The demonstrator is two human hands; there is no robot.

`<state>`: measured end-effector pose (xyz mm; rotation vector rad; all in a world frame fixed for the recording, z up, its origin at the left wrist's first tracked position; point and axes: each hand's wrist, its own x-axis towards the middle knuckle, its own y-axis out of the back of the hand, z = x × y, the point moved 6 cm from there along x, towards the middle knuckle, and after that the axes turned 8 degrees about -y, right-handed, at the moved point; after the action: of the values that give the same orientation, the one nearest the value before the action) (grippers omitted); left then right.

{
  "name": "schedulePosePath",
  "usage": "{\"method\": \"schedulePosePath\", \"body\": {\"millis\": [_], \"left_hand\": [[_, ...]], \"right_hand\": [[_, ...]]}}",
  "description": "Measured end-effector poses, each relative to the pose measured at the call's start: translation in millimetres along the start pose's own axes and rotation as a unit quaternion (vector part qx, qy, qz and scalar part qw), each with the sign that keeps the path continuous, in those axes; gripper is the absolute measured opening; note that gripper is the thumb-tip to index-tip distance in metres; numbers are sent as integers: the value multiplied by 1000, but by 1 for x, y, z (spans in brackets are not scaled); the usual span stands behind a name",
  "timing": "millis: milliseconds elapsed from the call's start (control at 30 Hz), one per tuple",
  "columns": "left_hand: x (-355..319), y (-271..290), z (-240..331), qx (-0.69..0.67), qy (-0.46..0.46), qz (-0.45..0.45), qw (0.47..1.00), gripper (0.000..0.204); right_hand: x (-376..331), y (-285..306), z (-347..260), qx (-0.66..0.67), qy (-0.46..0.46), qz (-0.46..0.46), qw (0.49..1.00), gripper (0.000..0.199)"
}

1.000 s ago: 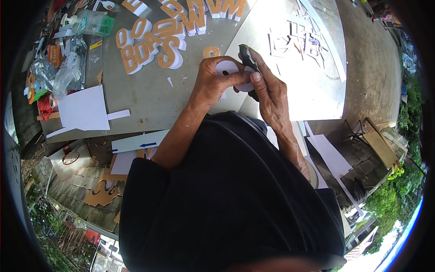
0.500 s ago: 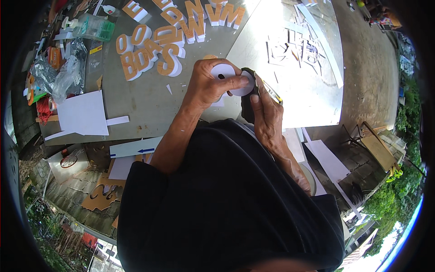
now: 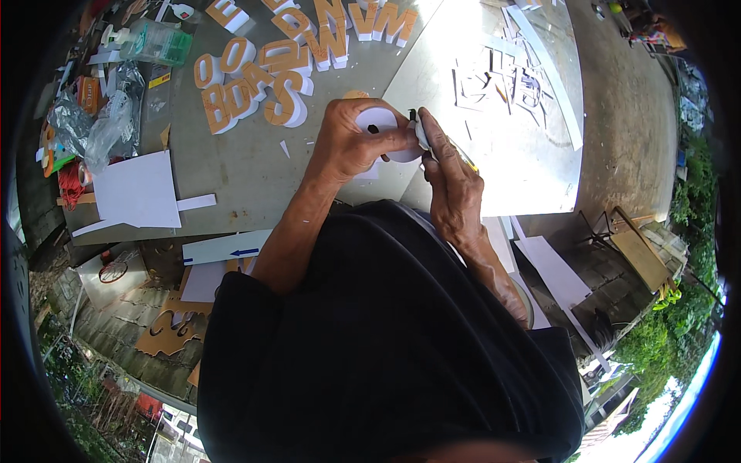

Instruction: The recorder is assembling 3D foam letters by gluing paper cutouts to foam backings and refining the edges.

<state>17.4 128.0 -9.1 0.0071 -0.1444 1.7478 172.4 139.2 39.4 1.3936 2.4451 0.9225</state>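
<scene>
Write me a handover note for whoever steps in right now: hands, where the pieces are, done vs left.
Left hand: gripping a white foam cut-out piece with a small hole in it, held above the grey table.
Right hand: holding a utility knife, its tip against the piece's right edge.
Finished-looking orange-faced block letters lie in a group at the far left of the table. A white sheet lies at the near left, and white offcuts sit on the bright panel to the right.
Done: many letters are already cut out.
Left: apparently trimming this piece; how far that has got is hidden by the hands.
</scene>
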Motion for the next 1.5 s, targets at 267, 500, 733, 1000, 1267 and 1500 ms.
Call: {"method": "schedulePosePath", "body": {"millis": [267,500,733,1000,1267,1500], "left_hand": [[2,-5,7,23,10,-46,999,15],[-1,1,-2,-128,-5,111,986,16],[1,-2,-1,-142,-18,91,986,13],[0,-9,11,-140,-22,97,985,11],[-3,-4,21,-91,23,51,994,9],[12,4,28,-25,-19,39,999,11]], "right_hand": [[-1,0,7,41,-63,-47,996,57],[6,16,20,126,-214,25,968,44],[17,1,-6,86,-103,-15,991,48],[19,0,-16,133,-144,-5,981,49],[28,1,-21,150,-123,-43,980,46],[22,1,-13,74,-50,4,996,43]]}}
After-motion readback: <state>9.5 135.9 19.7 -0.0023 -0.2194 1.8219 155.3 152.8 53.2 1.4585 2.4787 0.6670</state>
